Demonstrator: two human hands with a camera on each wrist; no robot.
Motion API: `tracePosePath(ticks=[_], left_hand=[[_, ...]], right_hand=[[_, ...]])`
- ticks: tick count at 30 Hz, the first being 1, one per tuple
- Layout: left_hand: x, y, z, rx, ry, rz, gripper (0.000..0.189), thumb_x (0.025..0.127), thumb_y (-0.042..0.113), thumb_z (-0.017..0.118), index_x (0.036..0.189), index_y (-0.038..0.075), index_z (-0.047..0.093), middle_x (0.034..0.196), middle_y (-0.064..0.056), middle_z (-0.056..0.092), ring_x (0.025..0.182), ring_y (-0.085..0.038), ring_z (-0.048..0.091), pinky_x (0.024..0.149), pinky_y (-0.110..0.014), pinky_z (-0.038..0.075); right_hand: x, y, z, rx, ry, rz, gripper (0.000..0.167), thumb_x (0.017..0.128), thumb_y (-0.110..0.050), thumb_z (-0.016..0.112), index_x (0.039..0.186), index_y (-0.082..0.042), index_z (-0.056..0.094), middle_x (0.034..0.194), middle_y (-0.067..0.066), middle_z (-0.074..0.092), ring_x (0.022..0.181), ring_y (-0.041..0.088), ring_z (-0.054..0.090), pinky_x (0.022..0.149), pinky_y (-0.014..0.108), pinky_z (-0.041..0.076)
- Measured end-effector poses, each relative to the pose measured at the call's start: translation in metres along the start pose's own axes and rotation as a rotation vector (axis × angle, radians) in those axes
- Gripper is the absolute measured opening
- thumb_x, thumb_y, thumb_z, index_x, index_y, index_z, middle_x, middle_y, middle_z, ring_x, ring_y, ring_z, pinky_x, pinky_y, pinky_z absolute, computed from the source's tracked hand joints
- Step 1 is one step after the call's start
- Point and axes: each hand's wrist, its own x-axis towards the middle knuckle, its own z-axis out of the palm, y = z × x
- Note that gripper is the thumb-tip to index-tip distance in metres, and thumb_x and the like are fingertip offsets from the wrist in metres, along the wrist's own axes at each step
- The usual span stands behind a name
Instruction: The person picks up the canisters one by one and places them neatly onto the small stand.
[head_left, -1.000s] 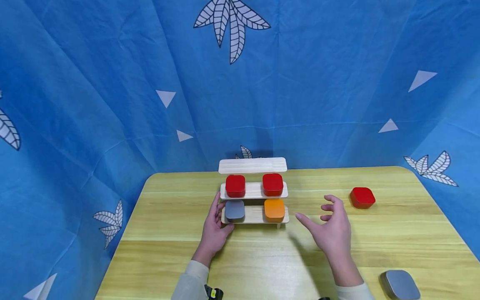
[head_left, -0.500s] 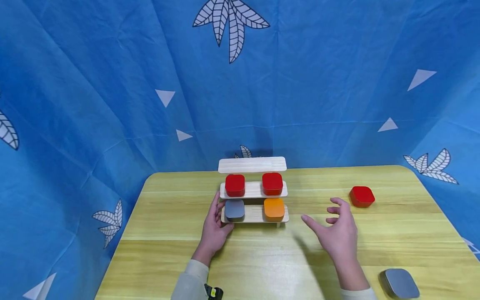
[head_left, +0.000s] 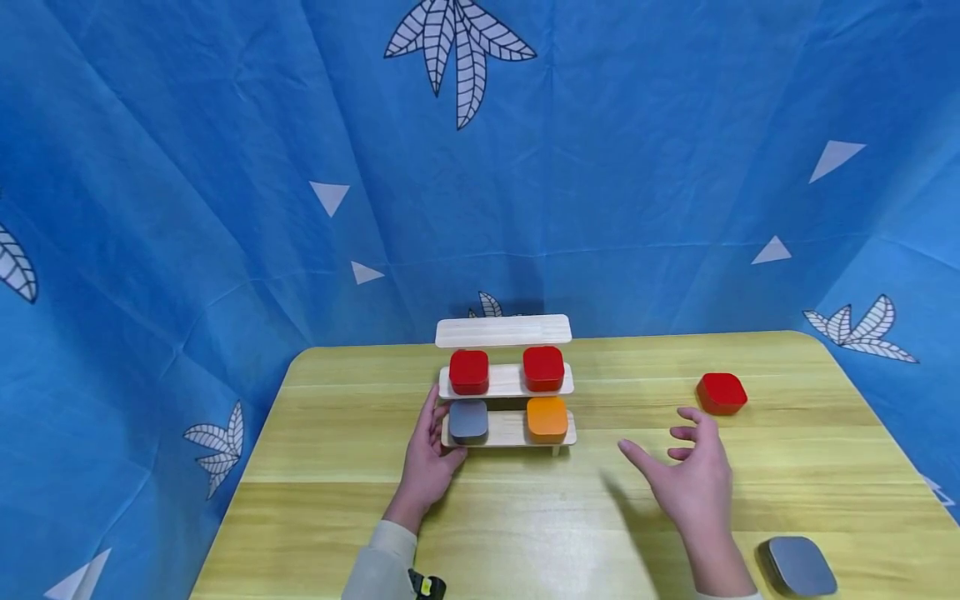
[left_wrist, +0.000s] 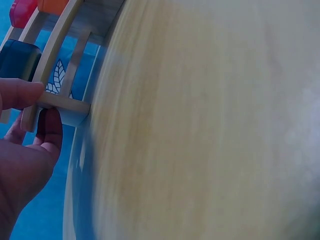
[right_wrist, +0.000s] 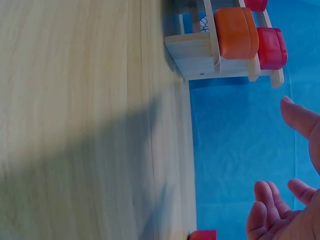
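A small three-tier wooden rack point(head_left: 507, 428) stands on the table near its back edge. My left hand point(head_left: 429, 467) grips the rack's left end; in the left wrist view the thumb lies over the lowest shelf and fingers curl beneath it. On the lowest shelf sit a grey rounded-square block point(head_left: 468, 421) at left and an orange block point(head_left: 547, 419) at right. Two red blocks, one left point(head_left: 468, 372) and one right point(head_left: 543, 368), sit on the middle shelf. The top shelf point(head_left: 502, 330) bears nothing. My right hand point(head_left: 693, 479) hovers right of the rack, holding nothing, fingers loosely bent and thumb apart.
Another red block point(head_left: 722, 393) lies on the table beyond my right hand. A second grey block point(head_left: 799, 566) lies near the front right. Blue patterned cloth point(head_left: 637, 167) hangs behind the wooden table point(head_left: 330, 433) and along its sides.
My right hand has moved away from the rack, to the right and slightly toward me. The left hand keeps its grip, and the rack and blocks stay in place.
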Motion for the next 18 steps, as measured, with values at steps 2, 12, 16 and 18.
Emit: tracePosePath(ticks=[2, 12, 16, 18], left_hand=[[0.000, -0.001, 0.000, 0.002, -0.001, 0.009, 0.109, 0.078, -0.027, 0.063, 0.161, 0.030, 0.019, 0.146, -0.007, 0.046, 0.130, -0.028, 0.045, 0.104, -0.043, 0.041], [0.000, -0.002, 0.001, 0.005, -0.005, 0.006, 0.111, 0.078, -0.027, 0.063, 0.160, 0.035, 0.020, 0.148, -0.008, 0.044, 0.129, -0.029, 0.045, 0.100, -0.040, 0.045], [-0.001, 0.004, 0.001, -0.002, -0.009, -0.003, 0.110, 0.078, -0.028, 0.062, 0.161, 0.028, 0.017, 0.148, -0.012, 0.043, 0.130, -0.032, 0.044, 0.102, -0.041, 0.043], [-0.003, 0.013, 0.001, -0.006, -0.011, -0.004, 0.109, 0.077, -0.028, 0.061, 0.162, 0.023, 0.016, 0.148, -0.015, 0.043, 0.131, -0.034, 0.044, 0.102, -0.041, 0.043]], right_hand=[[-0.001, 0.001, -0.002, -0.002, 0.006, 0.010, 0.095, 0.069, -0.044, 0.091, 0.144, -0.012, 0.041, 0.123, 0.016, 0.058, 0.098, 0.034, 0.060, 0.074, 0.041, 0.048], [-0.008, 0.009, -0.012, -0.026, 0.014, 0.051, 0.098, 0.068, -0.046, 0.091, 0.145, -0.012, 0.040, 0.126, 0.016, 0.057, 0.101, 0.034, 0.059, 0.076, 0.042, 0.046], [-0.010, 0.013, -0.014, -0.034, 0.023, 0.045, 0.098, 0.069, -0.046, 0.091, 0.145, -0.012, 0.041, 0.126, 0.015, 0.057, 0.102, 0.034, 0.059, 0.077, 0.044, 0.045], [-0.011, 0.015, -0.015, -0.041, 0.026, 0.043, 0.097, 0.069, -0.046, 0.091, 0.145, -0.011, 0.041, 0.126, 0.015, 0.057, 0.101, 0.034, 0.059, 0.077, 0.043, 0.045]])
